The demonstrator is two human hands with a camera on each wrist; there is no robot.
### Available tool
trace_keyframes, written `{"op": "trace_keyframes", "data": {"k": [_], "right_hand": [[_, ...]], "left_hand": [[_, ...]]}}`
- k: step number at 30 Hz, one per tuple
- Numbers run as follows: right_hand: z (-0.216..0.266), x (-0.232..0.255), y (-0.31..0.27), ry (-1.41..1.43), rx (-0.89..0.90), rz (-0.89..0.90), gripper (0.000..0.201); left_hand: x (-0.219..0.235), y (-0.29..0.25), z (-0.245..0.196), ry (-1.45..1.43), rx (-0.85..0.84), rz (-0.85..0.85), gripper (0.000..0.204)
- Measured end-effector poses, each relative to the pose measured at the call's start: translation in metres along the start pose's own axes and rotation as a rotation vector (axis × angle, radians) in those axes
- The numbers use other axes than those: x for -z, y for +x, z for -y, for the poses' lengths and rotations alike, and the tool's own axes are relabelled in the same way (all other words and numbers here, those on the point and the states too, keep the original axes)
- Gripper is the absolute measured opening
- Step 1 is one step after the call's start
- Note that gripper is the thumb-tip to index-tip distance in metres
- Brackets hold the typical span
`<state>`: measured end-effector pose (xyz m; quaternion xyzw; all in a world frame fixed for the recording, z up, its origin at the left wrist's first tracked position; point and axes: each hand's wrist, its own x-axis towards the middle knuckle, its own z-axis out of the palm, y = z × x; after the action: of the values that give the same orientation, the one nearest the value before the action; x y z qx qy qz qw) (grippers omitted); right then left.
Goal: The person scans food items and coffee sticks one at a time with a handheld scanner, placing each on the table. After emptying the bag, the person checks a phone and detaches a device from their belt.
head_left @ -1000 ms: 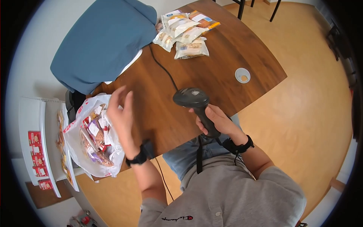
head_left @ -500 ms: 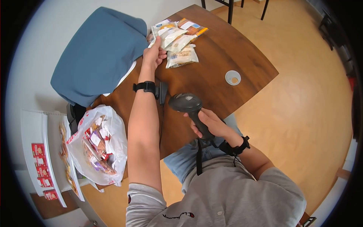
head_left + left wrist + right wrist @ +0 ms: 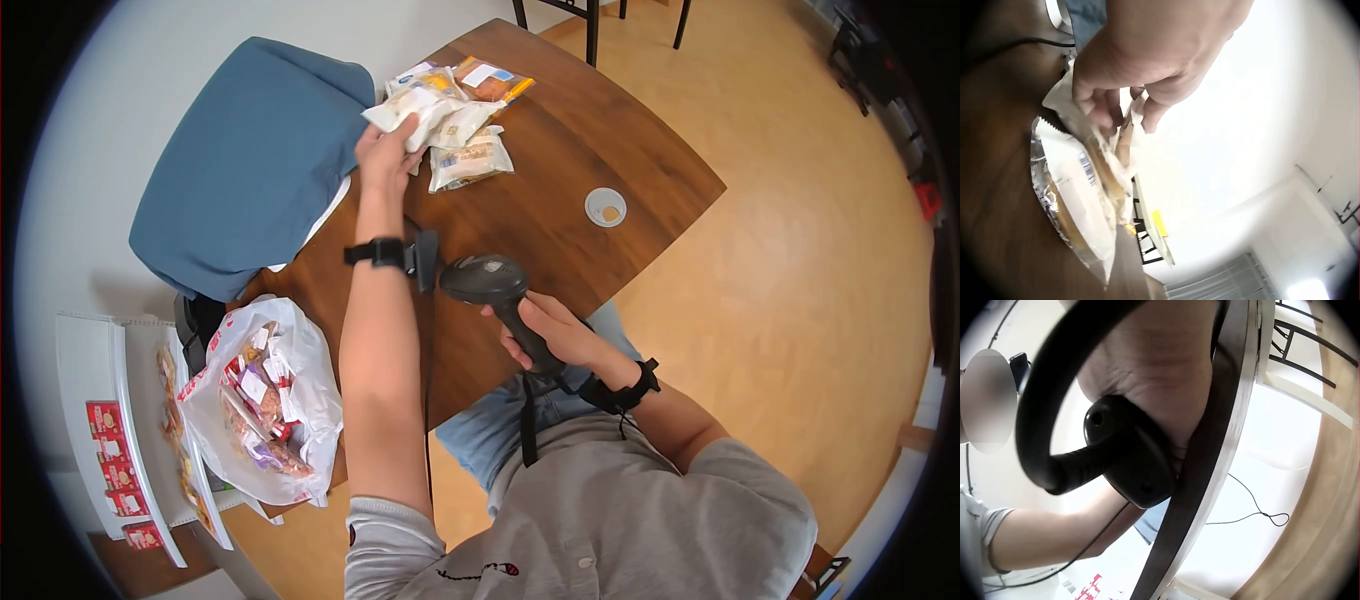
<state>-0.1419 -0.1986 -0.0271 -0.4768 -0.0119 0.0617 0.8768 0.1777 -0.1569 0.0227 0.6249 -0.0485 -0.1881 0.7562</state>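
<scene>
At the far side of the table, the left hand [image 3: 385, 160] pinches a white plastic food packet [image 3: 418, 104] at the left of a pile. In the left wrist view, the fingers of the left hand [image 3: 1141, 69] grip its edge, and another packet with a barcode [image 3: 1079, 187] lies below. The right hand [image 3: 560, 330] grips the handle of a black handheld scanner [image 3: 488, 280] above the table's near edge. The right wrist view shows the scanner's butt [image 3: 1132, 453] against the palm of the right hand [image 3: 1154, 369].
A white plastic bag [image 3: 312, 365] full of packets stands at the table's left. Behind it a blue cloth [image 3: 255, 160] covers something. A small round lid [image 3: 605, 207] lies near the right edge. Shelves with red boxes [image 3: 118, 460] stand far left.
The left hand has reached from beside the bag to the pile and taken hold of a packet, which is now tilted and shifted left. The right hand keeps its grip on the scanner.
</scene>
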Motion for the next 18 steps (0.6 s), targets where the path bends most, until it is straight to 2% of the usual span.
{"op": "trace_keyframes", "data": {"k": [3, 5, 6, 7, 8, 12, 18], "right_hand": [[0.002, -0.001, 0.000, 0.004, 0.009, -0.013, 0.053], [0.002, -0.002, 0.000, 0.004, -0.004, -0.015, 0.053], [0.001, -0.001, 0.000, 0.011, -0.003, -0.009, 0.053], [0.000, -0.001, 0.000, 0.016, -0.004, 0.000, 0.054], [-0.001, 0.000, 0.001, 0.015, -0.014, 0.009, 0.054], [-0.001, 0.002, 0.003, 0.007, -0.009, 0.042, 0.059], [0.000, 0.003, 0.003, -0.102, 0.008, 0.104, 0.063]], "left_hand": [[0.040, -0.043, -0.015, 0.125, -0.122, -0.065, 0.029], [0.087, -0.075, -0.002, 0.138, -0.324, -0.030, 0.024], [0.104, -0.102, 0.002, 0.262, -0.317, -0.114, 0.020], [0.105, -0.138, 0.004, 0.191, -0.379, -0.123, 0.016], [0.119, -0.164, 0.017, 0.264, -0.404, -0.184, 0.016], [0.133, -0.247, 0.059, 0.228, -0.391, -0.280, 0.022], [0.123, -0.265, 0.086, 0.143, -0.421, -0.368, 0.019]]}}
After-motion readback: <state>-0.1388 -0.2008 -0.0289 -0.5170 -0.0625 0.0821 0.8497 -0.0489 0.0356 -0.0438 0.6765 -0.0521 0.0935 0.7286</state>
